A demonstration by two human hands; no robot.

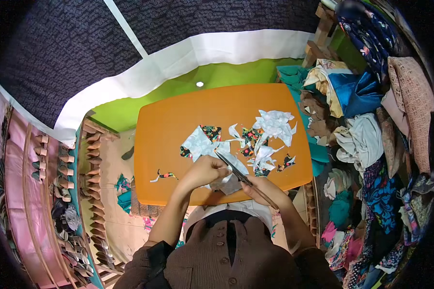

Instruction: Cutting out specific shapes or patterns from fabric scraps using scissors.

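My right hand (265, 190) is closed round a pair of long, dark scissors (236, 172), whose tips point up and to the left. Near the blades, my left hand (206, 171) has its fingers pinched together on a white-backed cloth piece (231, 161) at the table's near side. Part of that cloth is hidden under the hand. Just beyond lies a white-backed piece of cloth (197, 143) with dark floral corners folded over. To the right are crumpled white scraps (275, 126) and black floral scraps (250, 139). A small floral scrap (167, 175) rests left of my left hand.
Everything lies on an orange table (164, 120) with rounded corners. Heaped fabrics (361, 139) crowd the right side. On the left, a wooden rack (94, 178) carries a row of pointed wooden shapes beside a pink sheet (21, 168). Dark patterned cloth (188, 19) hangs at the far side.
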